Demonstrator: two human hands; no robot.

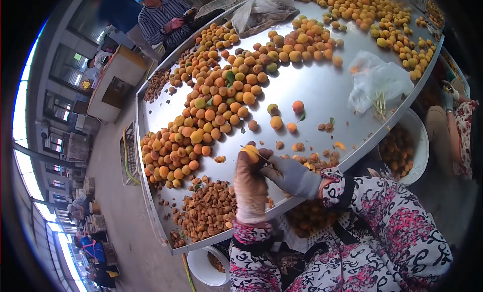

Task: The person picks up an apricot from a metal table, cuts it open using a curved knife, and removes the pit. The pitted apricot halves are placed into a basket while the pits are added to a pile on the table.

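Observation:
My left hand (250, 191), in a stained whitish glove, is closed around a yellow-orange apricot (250, 152) above the table's near edge. Against that fruit, my right hand (293, 178) in a grey glove has its fingers pinched together. A thin, dark, stick-like tool (264, 159) shows between the right fingers and the apricot; its exact kind is too small to tell. Left of my hands lies a heap of brown apricot stones (209, 211). More stones and torn fruit bits (312, 161) lie to the right. A big pile of whole apricots (211, 111) spreads beyond my hands.
The metal table (282, 93) has a raised rim. A clear plastic bag (377, 83) lies on it. White buckets (204, 269) (420, 163) stand beside it, and a fruit-filled crate (312, 219) is below. A person in a striped shirt (163, 20) works across; another's arm (453, 126) is at right.

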